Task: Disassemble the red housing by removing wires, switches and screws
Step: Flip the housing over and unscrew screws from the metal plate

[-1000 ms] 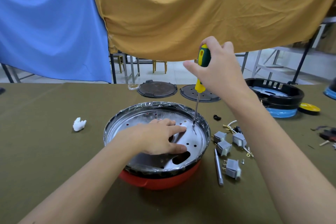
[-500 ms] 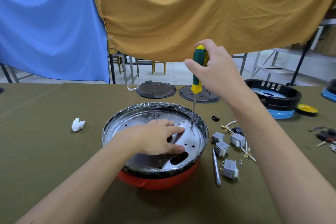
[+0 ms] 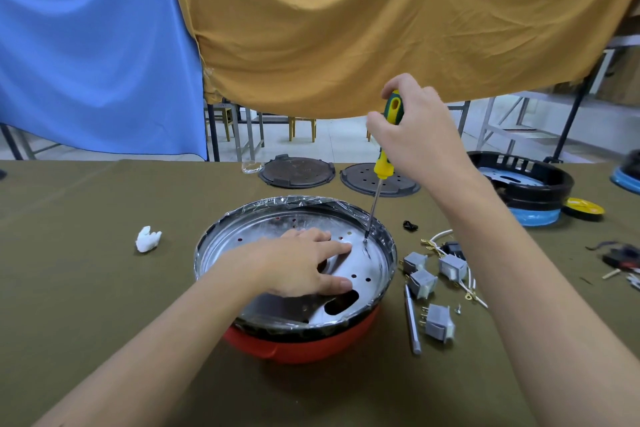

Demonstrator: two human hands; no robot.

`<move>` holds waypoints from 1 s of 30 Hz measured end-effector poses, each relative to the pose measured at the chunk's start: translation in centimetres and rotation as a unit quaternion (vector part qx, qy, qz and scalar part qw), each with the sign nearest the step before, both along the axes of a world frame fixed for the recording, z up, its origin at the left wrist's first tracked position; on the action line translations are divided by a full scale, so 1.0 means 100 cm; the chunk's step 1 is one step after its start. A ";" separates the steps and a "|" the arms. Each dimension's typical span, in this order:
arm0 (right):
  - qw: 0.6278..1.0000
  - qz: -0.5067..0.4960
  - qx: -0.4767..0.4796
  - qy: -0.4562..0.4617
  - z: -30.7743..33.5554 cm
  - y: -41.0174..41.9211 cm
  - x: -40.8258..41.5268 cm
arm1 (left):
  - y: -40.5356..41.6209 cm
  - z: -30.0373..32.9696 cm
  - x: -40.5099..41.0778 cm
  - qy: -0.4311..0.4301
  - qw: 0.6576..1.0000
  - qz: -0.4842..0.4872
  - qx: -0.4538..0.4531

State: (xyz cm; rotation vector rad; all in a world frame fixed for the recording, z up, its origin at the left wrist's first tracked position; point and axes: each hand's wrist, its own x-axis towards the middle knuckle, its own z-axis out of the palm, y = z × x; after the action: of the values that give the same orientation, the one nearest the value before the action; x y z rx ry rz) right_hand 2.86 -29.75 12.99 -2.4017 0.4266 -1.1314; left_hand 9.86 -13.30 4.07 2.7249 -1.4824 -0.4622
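Note:
The red housing (image 3: pixel 301 345) sits on the olive table in front of me, topped by a round metal plate (image 3: pixel 372 267) with holes and a plastic-wrapped rim. My left hand (image 3: pixel 298 265) rests flat on the plate with fingers spread. My right hand (image 3: pixel 414 132) grips the green and yellow handle of a screwdriver (image 3: pixel 382 168), held nearly upright. Its tip touches the plate near the right rim, just beyond my left fingertips. Several grey switches (image 3: pixel 438 322) with white wires (image 3: pixel 472 284) lie on the table to the right of the housing.
A metal rod (image 3: pixel 412 322) lies right of the housing. Two dark round lids (image 3: pixel 298 172) sit at the table's far edge. A black and blue housing (image 3: pixel 523 184) and a yellow disc (image 3: pixel 585 208) stand at far right. A white crumpled scrap (image 3: pixel 148 238) lies left.
The screwdriver handle has turned slightly in my right hand while its tip stays on the same spot. My left hand keeps its place on the plate.

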 end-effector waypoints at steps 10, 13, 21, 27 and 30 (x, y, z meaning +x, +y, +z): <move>0.999 -0.025 -0.021 -0.011 0.004 -0.008 0.000 | 0.000 0.000 0.001 0.003 1.000 0.001 0.003; 0.999 -0.036 -0.019 -0.015 0.000 -0.005 0.001 | 0.000 -0.001 0.000 0.000 1.000 0.000 0.003; 0.999 -0.012 -0.032 -0.040 -0.001 -0.004 0.000 | 0.000 0.000 -0.001 -0.006 1.000 -0.001 0.008; 0.999 -0.009 0.006 -0.031 0.004 -0.002 -0.001 | 0.001 0.002 -0.002 0.003 1.000 0.001 0.002; 0.999 0.021 0.010 -0.026 0.001 0.002 -0.001 | 0.001 0.002 -0.002 0.001 1.000 0.002 0.004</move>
State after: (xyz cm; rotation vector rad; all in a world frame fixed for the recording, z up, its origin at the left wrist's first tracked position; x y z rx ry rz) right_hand 2.74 -29.55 13.13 -2.3471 0.3685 -1.1620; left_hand 9.61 -13.25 4.28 2.7305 -1.4787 -0.4723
